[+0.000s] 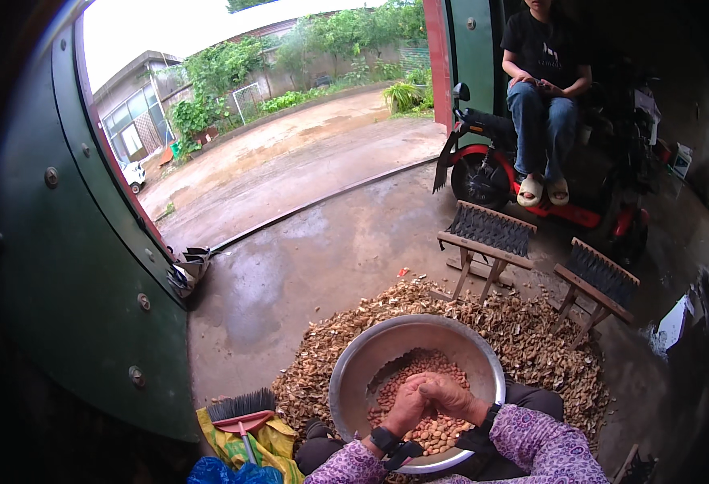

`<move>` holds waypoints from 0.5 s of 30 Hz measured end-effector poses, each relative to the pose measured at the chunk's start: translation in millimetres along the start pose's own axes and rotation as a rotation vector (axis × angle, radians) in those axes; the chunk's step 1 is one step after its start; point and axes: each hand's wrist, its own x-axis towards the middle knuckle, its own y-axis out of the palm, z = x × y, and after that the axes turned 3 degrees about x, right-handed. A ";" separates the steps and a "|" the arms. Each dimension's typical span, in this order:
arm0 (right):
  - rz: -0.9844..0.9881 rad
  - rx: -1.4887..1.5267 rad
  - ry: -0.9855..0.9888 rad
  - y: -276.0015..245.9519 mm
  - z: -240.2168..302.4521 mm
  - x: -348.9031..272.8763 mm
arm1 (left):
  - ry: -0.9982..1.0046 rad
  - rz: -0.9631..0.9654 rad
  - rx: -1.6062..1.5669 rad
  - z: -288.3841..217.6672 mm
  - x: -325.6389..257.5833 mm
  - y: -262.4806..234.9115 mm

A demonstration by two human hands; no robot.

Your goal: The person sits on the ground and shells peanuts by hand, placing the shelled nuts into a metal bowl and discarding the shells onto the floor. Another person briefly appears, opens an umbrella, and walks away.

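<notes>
**Two hands shelling over one metal bowl**

Left hand [405, 406] and right hand [451, 395] meet over one round metal bowl [354, 367] on the lap, fingers curled tight together; what they pinch is too small to tell. Shelled peanuts [439, 431] heap in the bowl's bottom. One big pile of husks [524, 331] on the floor behind. Two wooden spiked stands [487, 234] beyond it. One hand brush [241, 407] at left. One seated person [544, 56] on a red scooter [483, 157].
</notes>
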 end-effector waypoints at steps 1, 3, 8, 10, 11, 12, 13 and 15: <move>-0.054 0.009 -0.030 3.5 1.2 -0.5 | 0.006 -0.019 -0.041 -3.4 -0.8 3.9; -0.083 0.007 -0.063 -2.0 -5.9 4.1 | 0.012 -0.035 -0.083 -6.5 -1.0 8.0; -0.108 -0.012 -0.086 7.3 -1.3 4.5 | 0.012 -0.041 -0.140 -0.8 -2.0 2.1; -0.153 -0.089 -0.127 5.8 -4.1 6.1 | 0.013 -0.041 -0.151 1.7 -0.2 1.5; -0.153 -0.089 -0.127 6.7 -3.5 5.8 | 0.015 -0.043 -0.161 2.4 0.5 2.0; -0.160 -0.124 -0.132 8.2 -2.4 5.2 | 0.015 -0.042 -0.162 2.4 1.1 3.2; -0.166 -0.159 -0.137 8.9 -1.2 4.8 | 0.056 -0.039 -0.185 2.4 2.0 4.7; -0.140 -0.141 -0.099 -1.1 -0.4 11.1 | 0.099 -0.035 -0.208 3.7 5.3 4.5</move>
